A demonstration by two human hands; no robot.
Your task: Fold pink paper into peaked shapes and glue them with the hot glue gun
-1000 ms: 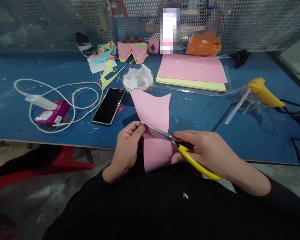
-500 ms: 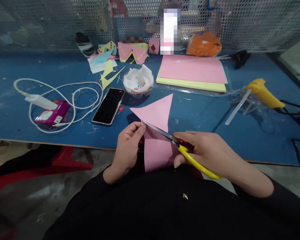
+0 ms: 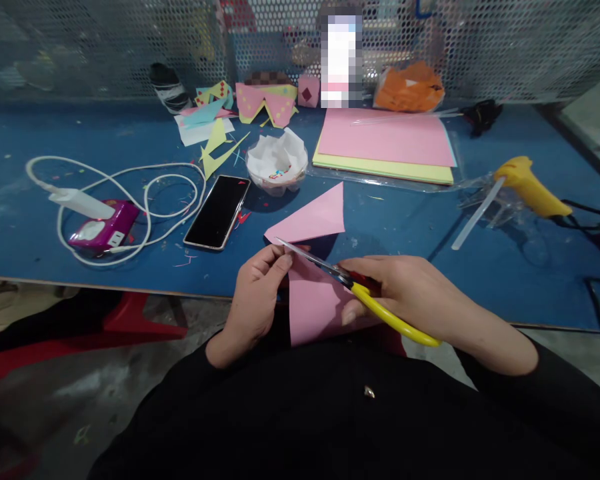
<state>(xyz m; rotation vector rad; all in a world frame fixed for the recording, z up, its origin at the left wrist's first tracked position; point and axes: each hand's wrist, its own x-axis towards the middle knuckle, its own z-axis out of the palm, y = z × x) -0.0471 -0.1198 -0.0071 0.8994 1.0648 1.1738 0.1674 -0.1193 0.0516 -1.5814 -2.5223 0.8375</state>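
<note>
In the head view, my left hand (image 3: 260,293) pinches the edge of a pink sheet of paper (image 3: 313,307) between thumb and fingers. My right hand (image 3: 405,293) grips a pair of scissors (image 3: 387,320) by handles that show yellow and red. The blades point left across the paper, their tips close to my left fingertips. Beyond the blades, a pink triangular piece (image 3: 313,217) lies over the table edge area; whether it is fully separate from the sheet I cannot tell. The lower part of the sheet hangs near my black top.
A black-screened phone (image 3: 219,212), a purple power adapter (image 3: 105,223) with white cable and a paper-lined bowl (image 3: 277,163) lie beyond my left hand. Coloured paper sheets (image 3: 385,140) are at the back. A yellow glue gun (image 3: 533,187) is at right, paper masks (image 3: 266,103) behind.
The scissor blades have closed further and moved slightly left along the paper. The pink piece beyond them has swung and tilted, and a gap of blue table now shows below it.
</note>
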